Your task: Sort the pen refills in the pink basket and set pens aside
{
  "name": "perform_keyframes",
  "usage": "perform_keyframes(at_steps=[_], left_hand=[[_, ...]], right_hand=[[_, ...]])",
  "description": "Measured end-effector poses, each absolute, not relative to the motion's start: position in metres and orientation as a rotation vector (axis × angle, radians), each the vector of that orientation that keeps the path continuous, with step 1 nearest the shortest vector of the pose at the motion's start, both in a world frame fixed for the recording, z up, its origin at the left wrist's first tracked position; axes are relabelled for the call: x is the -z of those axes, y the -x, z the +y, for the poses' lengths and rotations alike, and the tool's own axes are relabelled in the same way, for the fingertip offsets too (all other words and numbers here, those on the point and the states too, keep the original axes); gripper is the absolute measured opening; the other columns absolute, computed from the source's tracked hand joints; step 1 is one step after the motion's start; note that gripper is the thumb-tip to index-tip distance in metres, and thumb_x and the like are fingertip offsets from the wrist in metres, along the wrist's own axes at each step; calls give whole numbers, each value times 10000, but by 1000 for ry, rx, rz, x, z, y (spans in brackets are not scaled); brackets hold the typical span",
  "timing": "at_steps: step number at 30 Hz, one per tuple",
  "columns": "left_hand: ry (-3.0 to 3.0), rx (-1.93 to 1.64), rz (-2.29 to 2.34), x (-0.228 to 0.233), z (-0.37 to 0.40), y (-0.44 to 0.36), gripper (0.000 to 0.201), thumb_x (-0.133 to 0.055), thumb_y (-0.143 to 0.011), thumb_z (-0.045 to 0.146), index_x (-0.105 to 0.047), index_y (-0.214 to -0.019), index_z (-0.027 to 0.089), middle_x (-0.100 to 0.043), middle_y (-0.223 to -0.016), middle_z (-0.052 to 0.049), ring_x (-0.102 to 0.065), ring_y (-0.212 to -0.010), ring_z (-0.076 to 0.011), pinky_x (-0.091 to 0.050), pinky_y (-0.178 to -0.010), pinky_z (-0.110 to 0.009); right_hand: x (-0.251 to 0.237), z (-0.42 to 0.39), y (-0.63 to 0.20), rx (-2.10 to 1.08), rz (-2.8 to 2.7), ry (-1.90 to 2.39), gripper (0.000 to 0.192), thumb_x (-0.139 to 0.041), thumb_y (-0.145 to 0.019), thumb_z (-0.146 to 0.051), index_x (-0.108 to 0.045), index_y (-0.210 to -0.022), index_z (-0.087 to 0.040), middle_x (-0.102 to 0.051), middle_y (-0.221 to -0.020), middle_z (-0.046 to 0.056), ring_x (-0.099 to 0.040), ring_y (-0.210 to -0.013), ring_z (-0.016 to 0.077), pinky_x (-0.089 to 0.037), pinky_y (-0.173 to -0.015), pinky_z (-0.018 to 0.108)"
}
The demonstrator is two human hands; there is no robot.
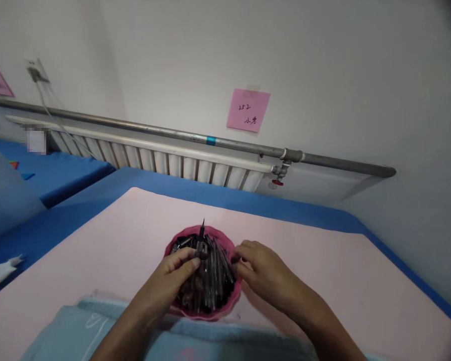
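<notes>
A round pink basket [236, 296] with a wavy rim is filled with many dark and clear pen parts [212, 281]. Over its left half, my left hand [178, 271] pinches a pen [202, 233], its thin black tip pointing up and away from me. My right hand [259, 263] is at the basket's right rim with thumb and fingers closed together. Whatever sits between those right fingertips is small, dark and too blurred to name. The pen's lower end is partly covered by my left fingers.
A pink sheet [304, 245] covers the blue table [210, 191]. Light blue cloth [108, 326] lies along the near edge. Behind the table stand a white radiator [173, 163] and a metal pipe [154, 131]. Something white [2, 273] lies at the left edge.
</notes>
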State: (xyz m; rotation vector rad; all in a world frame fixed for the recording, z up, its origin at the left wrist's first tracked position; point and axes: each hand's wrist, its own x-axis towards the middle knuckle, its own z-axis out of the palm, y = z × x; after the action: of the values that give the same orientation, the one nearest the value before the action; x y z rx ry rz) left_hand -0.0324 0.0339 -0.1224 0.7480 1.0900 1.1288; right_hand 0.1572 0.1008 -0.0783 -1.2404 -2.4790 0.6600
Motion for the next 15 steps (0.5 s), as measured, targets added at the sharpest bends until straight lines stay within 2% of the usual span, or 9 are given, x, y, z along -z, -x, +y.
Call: perform_keyframes(at_steps=[3, 10, 15], left_hand=[[-749, -1122, 1118, 122, 34, 32, 281, -631, -755, 392, -592, -902, 156, -545, -550, 41, -425, -416, -51, -280, -396, -160], [-782, -1102, 1129, 121, 36, 31, 255, -608, -767, 394, -566, -857, 160, -532, -533, 47, -400, -387, -44, -282, -377, -160], [-755, -1103, 1127, 121, 35, 31, 257, -642, -740, 390, -580, -848, 165, -539, -539, 46, -448, -420, -56, -297, -389, -157]], right_hand=[[76, 95, -161, -377, -2800, 1232, 193, -470, -729, -62, -590, -631, -177, -586, -715, 28, -478, -686, 151, -298, -658, 288], [87, 87, -146, -230, -2987, 1238, 189, -478, -719, -72, -637, -688, -170, -620, -743, 69, -520, -755, 204, -274, -685, 328], [89, 88, -143, -177, -3006, 1247, 163, -502, -727, -106, -645, -688, -172, -629, -760, 76, -536, -768, 218, -280, -678, 330]])
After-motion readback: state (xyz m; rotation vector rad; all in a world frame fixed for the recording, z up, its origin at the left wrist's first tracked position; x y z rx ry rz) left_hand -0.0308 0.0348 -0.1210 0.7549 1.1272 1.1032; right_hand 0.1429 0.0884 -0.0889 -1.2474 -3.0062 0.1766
